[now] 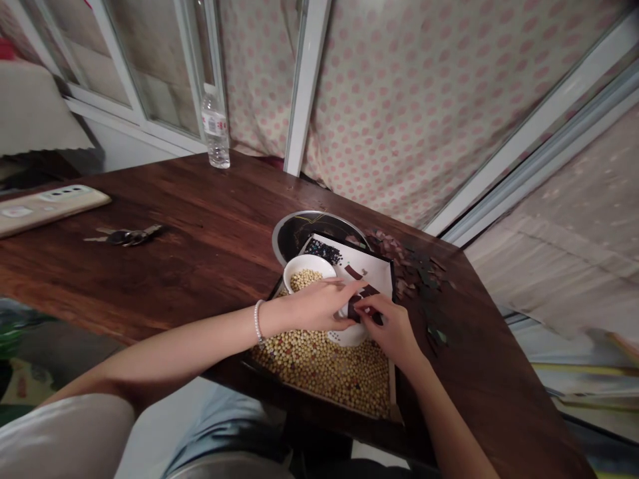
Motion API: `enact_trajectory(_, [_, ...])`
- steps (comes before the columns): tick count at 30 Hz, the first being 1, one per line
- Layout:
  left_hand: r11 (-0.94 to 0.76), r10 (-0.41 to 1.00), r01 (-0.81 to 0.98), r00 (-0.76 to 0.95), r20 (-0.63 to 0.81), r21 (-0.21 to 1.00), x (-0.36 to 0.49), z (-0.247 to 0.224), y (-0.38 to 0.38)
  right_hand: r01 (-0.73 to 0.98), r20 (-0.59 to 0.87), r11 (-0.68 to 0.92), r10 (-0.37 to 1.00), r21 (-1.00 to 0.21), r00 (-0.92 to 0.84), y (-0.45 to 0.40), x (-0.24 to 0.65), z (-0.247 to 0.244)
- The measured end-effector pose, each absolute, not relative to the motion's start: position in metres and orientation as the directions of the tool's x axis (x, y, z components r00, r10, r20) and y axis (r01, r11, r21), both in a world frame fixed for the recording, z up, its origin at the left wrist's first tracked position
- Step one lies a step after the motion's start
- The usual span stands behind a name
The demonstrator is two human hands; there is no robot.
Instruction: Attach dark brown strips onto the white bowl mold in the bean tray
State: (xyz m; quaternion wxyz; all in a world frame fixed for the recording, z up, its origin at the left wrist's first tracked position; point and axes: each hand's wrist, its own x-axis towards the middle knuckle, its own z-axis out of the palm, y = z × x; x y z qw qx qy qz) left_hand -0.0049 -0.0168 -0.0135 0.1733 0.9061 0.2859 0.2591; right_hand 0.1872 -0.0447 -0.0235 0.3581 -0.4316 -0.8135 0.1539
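Right hand pinches dark strip between fingertips; left hand, fingers pressed together, lies just beside white bowl of soybeans.

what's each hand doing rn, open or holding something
Left hand: partly closed beside a flat dark brown piece, grip unclear.
Right hand: closed, pinching the flat dark brown piece.

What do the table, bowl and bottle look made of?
The table looks like dark wood, varnished, with visible grain. The bowl seems glazed white ceramic, given its glossy rim. The bottle looks like thin clear plastic, judging by its ribbed sides.
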Motion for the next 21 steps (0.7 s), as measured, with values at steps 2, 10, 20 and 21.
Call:
enact_trajectory(2, [-0.795, 0.584, 0.409, 0.717, 0.382, 0.448, -0.0050, -0.0126, -0.0171, 0.580, 0.462, 0.586, 0.808, -0.566, -0.365, -0.0432, 0.1871, -0.0243])
enact_trajectory(10, [-0.803, 0.580, 0.424, 0.719, 0.383, 0.419, -0.0039, -0.0105, -0.0158, 0.580, 0.471, 0.572, 0.816, -0.580, -0.334, -0.0439, 0.1850, -0.0255])
enact_trajectory(20, [-0.791, 0.599, 0.453, 0.708, 0.373, 0.411, -0.0040, -0.0094, -0.0137, 0.586, 0.476, 0.592, 0.802, -0.553, -0.361, -0.0435, 0.1825, -0.0236])
enact_trajectory(21, [-0.781, 0.612, 0.465, 0.702, 0.363, 0.416, -0.0038, -0.0100, -0.0137, 0.588, 0.469, 0.589, 0.805, -0.554, -0.363, -0.0436, 0.1822, -0.0238])
